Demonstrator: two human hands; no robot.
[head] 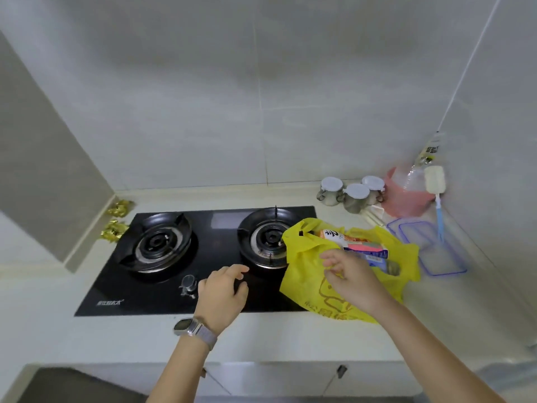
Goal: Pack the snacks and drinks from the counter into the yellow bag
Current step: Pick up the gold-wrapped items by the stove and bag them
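Observation:
The yellow bag [308, 274] lies on the counter, overlapping the right edge of the black gas hob [162, 274]. Inside its mouth I see an orange-and-white carton [334, 235] and a pink-and-blue box [369, 248]. My right hand [348, 271] hovers over the bag's front with relaxed fingers, holding nothing I can see. My left hand [222, 295], with a watch on the wrist, hangs above the hob's front edge, fingers loosely curled and empty. Two gold-wrapped snacks [114, 229] lie on the counter at the hob's far left, the other snack [120, 206] behind it.
Three small lidded jars [353, 193] stand at the back right beside a pink plastic bag [404, 196]. A bottle brush [436, 196] hangs on the right wall above clear containers with blue rims [433, 251]. A hob knob [187, 285] sits near my left hand.

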